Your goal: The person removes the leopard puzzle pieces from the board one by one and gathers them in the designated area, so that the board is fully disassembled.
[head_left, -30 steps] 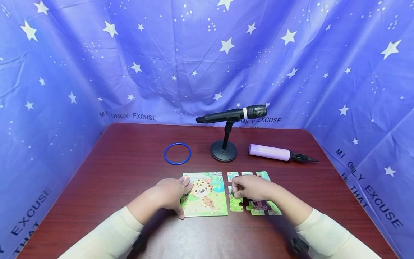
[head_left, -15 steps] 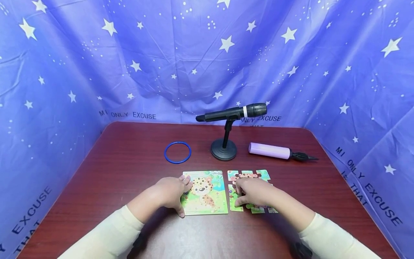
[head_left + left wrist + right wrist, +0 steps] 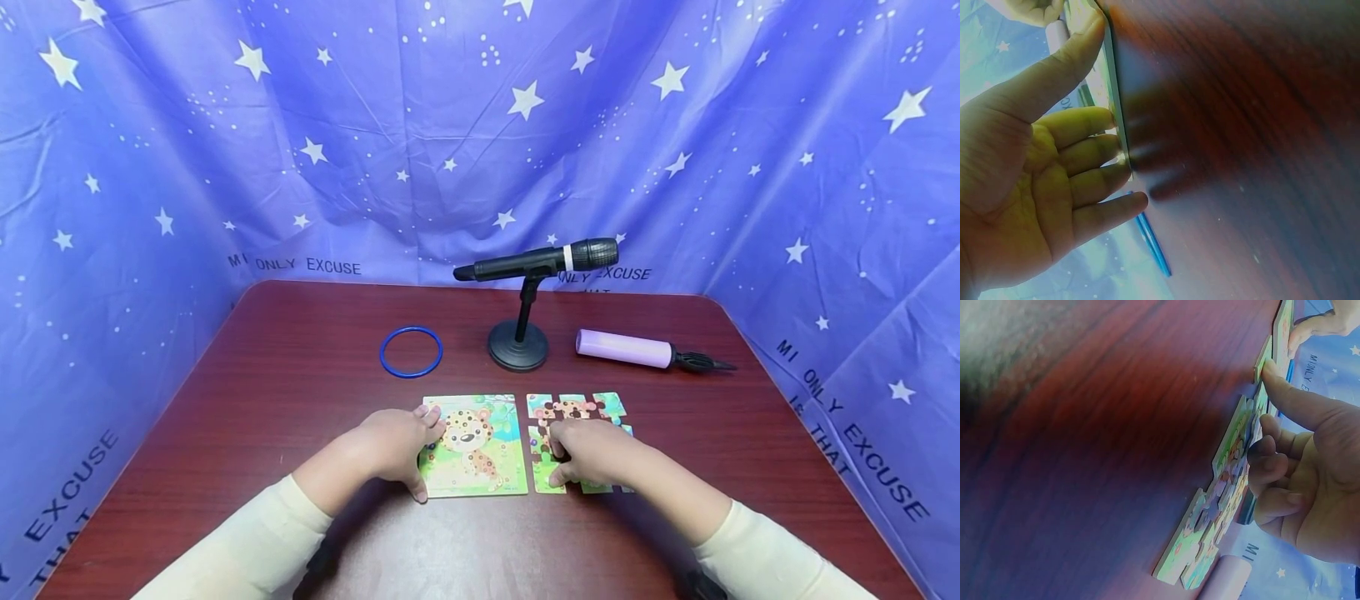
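A square puzzle board (image 3: 487, 450) with a spotted leopard cub picture lies flat at the table's front middle. My left hand (image 3: 401, 450) rests along its left side, fingers straight and spread, the thumb at the near corner. Just right of the board lies a group of jigsaw puzzle pieces (image 3: 609, 406), with small gaps between several of them. Over these is my right hand (image 3: 596, 450), its fingers curled. Its thumb touches the near-left corner piece (image 3: 1262, 362), which the thumb and index finger span. My right hand hides part of the group in the head view.
Behind the board lies a blue ring (image 3: 384, 354). A black microphone (image 3: 517, 265) stands on a round-based stand (image 3: 517, 346) at the back middle. To its right lies a purple hand pump (image 3: 624, 347) with a black end. A blue starry curtain (image 3: 420, 125) surrounds the wooden table (image 3: 300, 333).
My right hand has shifted slightly right and its thumb has come down onto the near-left piece, which sits slightly farther right. The left hand and board have stayed put.
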The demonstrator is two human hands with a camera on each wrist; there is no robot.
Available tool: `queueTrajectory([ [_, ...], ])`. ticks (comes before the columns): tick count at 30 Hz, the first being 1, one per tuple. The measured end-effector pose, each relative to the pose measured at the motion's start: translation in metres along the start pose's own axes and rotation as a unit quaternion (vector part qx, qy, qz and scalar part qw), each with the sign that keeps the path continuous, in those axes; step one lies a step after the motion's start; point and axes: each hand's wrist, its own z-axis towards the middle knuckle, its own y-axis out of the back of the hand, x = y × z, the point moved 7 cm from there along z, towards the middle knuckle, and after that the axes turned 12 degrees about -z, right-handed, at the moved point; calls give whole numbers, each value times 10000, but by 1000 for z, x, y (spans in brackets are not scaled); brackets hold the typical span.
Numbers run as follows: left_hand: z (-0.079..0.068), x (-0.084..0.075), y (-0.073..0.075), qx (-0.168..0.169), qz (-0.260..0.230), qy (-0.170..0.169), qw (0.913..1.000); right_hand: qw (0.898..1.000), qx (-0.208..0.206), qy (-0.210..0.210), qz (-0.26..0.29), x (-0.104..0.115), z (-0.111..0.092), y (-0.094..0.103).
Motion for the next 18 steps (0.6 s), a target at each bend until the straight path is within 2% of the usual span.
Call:
queueTrajectory([
  [9, 1, 1, -3, -25, 17, 0, 10000, 9999, 125, -58, 76, -1, -1, -2],
  [13, 0, 1, -3, 4, -42, 19, 10000, 9992, 157, 57, 370, -3, -2, 5],
  [15, 0, 2, -3, 14, -103, 9, 9999, 9986, 32, 90, 516, -6, -2, 13],
  [18, -1, 3, -2, 36, -265, -54, 9996, 9973, -476, 69, 548, -15, -1, 34],
])
